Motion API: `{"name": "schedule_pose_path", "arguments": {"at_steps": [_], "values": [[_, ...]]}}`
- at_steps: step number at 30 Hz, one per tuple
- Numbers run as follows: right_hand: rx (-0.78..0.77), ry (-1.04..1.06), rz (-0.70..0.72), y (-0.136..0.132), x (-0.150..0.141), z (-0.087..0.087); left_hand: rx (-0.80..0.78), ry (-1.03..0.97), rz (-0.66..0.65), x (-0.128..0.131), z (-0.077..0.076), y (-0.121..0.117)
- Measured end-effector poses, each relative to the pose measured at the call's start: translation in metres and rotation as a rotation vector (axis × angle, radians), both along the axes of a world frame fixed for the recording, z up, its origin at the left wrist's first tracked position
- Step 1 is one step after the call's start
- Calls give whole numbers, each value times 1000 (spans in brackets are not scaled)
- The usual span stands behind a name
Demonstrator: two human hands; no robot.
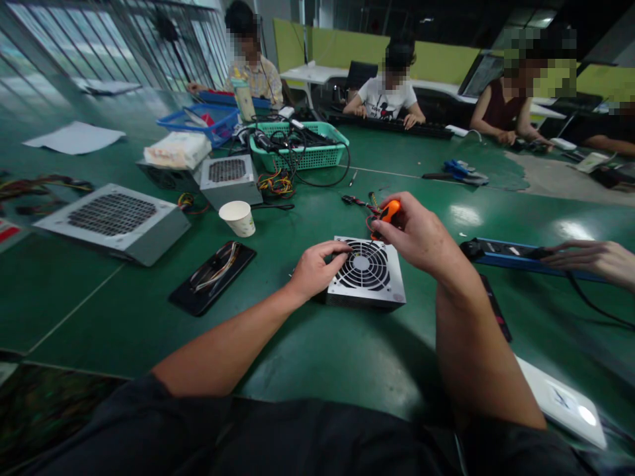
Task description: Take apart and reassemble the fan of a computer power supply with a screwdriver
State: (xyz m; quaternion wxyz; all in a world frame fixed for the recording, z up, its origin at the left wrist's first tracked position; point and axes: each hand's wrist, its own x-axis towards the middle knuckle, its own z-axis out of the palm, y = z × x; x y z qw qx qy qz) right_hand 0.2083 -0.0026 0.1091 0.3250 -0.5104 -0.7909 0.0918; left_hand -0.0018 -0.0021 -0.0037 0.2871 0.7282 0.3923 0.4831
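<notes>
A metal power supply [394, 277] with a round fan grille on top lies on the green table in front of me. My left hand [315, 270] is over its left edge, with the thumb and forefinger drawn together on the grille. Whether a small part sits between those fingertips cannot be made out. Above the far right corner, my right hand [414, 231] is closed around a screwdriver [391, 211] with an orange and black handle. The screwdriver points down toward the case, its tip mostly hidden. Coloured cables [370, 206] trail behind the unit.
Left are a black tray [213, 281] with wires, a paper cup [238, 219] and other power supplies [114, 215]. A green basket [297, 155] of cables stands behind. Right, another person's hand [590, 258] touches a blue power strip [520, 256]. Several people sit opposite.
</notes>
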Motion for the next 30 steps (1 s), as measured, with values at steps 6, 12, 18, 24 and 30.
{"name": "schedule_pose_path", "arguments": {"at_steps": [6, 12, 18, 24, 30], "values": [[-1, 42, 18, 5, 6, -4, 5, -5, 1, 0, -2, 1], [2, 75, 64, -18, 9, 17, -6, -1, -6, -1, 0, 1], [-79, -6, 179, -30, 9, 30, -11, -10, -24, -1, 1, 1], [-115, -71, 193, -27, 10, 29, -6, -7, -31, -1, -1, 2], [-176, -90, 222, -25, 10, 26, -2, -4, -27, -1, -1, 1]]}}
